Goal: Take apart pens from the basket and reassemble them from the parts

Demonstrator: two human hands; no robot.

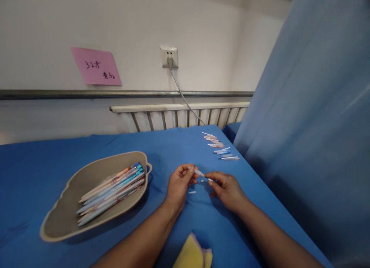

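My left hand (181, 183) pinches a whitish pen barrel (199, 172) between thumb and fingers, its end pointing right. My right hand (227, 191) is closed on a thin piece with a white part, apparently a pen refill (211, 179). The refill's tip is at or very near the barrel's end; whether it is inside, I cannot tell. Below the hands, a small white tube (192, 192) and a tiny white piece (202, 181) lie on the blue cloth. Left of them stands a beige basin (58, 221) with several pens (112, 194) in it.
Groups of pen parts (222, 152) lie along the right edge of the blue-covered table (170, 144). A folded yellow cloth (190, 254) is at the front. A blue curtain (312, 106) hangs on the right. A cord runs from the wall socket (169, 58) behind the table.
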